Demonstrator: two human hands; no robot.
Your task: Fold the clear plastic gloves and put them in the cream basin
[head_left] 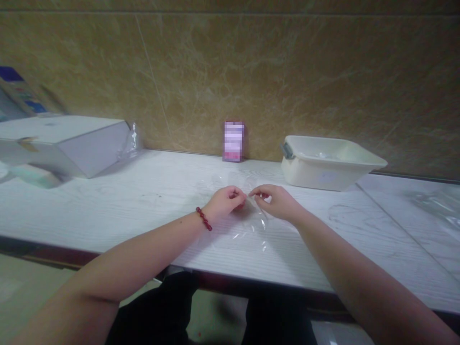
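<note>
A sheet of thin clear plastic [257,223], perhaps a bag, lies on the white tabletop in front of me. Its outline is hard to make out against the pale surface. My left hand [227,201], with a dark red bead bracelet [204,218] at the wrist, pinches the plastic between thumb and fingers. Close beside it on the right, my right hand [273,200] has its thumb and index finger bent together at the same plastic. The two sets of fingertips almost meet.
A phone [233,141] with a blurred screen leans against the tiled wall. Behind my right hand stands a white plastic bin [319,172] with a grey handle. At left are a large white box [68,129] and crumpled clear plastic [132,143]; more clear plastic [442,206] lies far right.
</note>
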